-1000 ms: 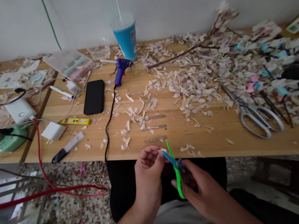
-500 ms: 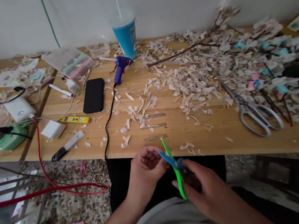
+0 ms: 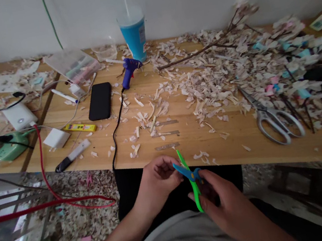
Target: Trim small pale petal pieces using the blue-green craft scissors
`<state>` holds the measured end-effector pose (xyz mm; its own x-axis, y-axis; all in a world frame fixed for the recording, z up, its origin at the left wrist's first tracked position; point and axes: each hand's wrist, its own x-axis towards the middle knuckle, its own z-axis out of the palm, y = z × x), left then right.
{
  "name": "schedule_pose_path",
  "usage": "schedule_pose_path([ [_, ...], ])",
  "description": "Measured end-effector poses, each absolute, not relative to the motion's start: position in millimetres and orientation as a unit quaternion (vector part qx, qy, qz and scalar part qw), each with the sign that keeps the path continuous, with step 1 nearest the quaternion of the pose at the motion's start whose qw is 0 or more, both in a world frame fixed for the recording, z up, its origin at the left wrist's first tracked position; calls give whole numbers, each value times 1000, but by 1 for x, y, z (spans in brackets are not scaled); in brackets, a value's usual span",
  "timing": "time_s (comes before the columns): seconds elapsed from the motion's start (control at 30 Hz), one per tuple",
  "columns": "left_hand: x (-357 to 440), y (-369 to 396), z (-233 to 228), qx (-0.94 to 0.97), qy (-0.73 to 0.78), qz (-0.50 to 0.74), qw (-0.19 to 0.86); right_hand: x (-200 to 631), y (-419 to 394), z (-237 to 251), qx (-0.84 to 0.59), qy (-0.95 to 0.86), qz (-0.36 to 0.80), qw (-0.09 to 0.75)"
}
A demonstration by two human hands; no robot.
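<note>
Head view: green-and-blue scissors [image 3: 185, 171] held, blades parted, beside the left hand [image 3: 156, 183].
The handles are gripped by the right hand [image 3: 220, 193]; the long axis is angled forward and leftward, the blue blade set against the left fingertips. The left hand is curled, thumb to fingers; whether anything is pinched cannot be told. Beyond both, the worktop [image 3: 234, 149] is seen.
</note>
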<state>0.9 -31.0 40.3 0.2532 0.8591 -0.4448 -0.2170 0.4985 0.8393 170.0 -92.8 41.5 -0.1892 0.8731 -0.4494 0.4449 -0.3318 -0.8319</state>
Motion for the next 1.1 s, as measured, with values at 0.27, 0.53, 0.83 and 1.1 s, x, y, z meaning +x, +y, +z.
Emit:
schedule_pose_path([
  [0.27, -2, -25, 40, 349, 487, 349, 721, 172, -89, 46, -610, -549, 549, 161],
  [0.53, -2, -23, 43, 321, 472, 338, 748, 175, -89, 42, -635, -561, 511, 144],
  [0.83, -6, -20, 41, 336, 465, 327, 751, 174, -87, 49, -618, -594, 505, 103],
  [1.1, -9, -17, 42, 371, 456, 302, 751, 178, -89, 50, -591, -558, 570, 122],
])
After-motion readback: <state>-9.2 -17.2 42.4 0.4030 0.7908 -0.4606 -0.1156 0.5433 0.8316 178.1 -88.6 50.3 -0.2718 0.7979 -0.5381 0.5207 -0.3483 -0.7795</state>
